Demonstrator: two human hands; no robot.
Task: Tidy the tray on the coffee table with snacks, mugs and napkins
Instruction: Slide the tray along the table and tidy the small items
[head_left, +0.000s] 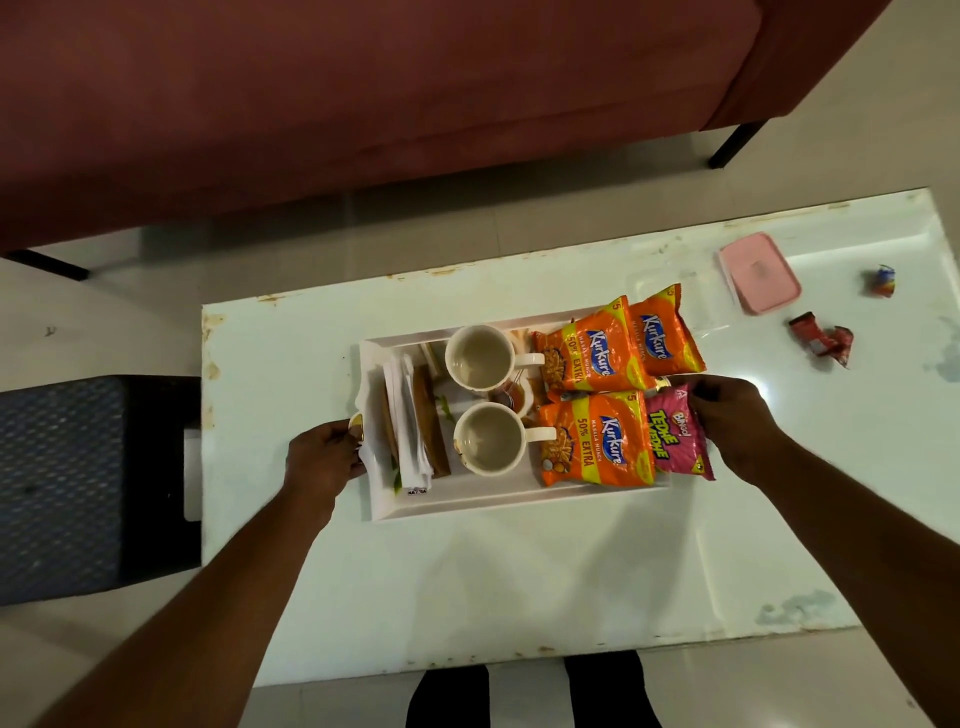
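Tray (467, 501) sits on the white worktop (291, 364), with a hand at each end. The left hand (324, 457) grips the gold handle (356, 422) at the left end. The right hand (732, 415) is curled at the right end and touches the pink snack packet (675, 441); what it grips I cannot tell. Inside lie napkins (410, 426), two mugs (480, 358) and orange packets (597, 441).
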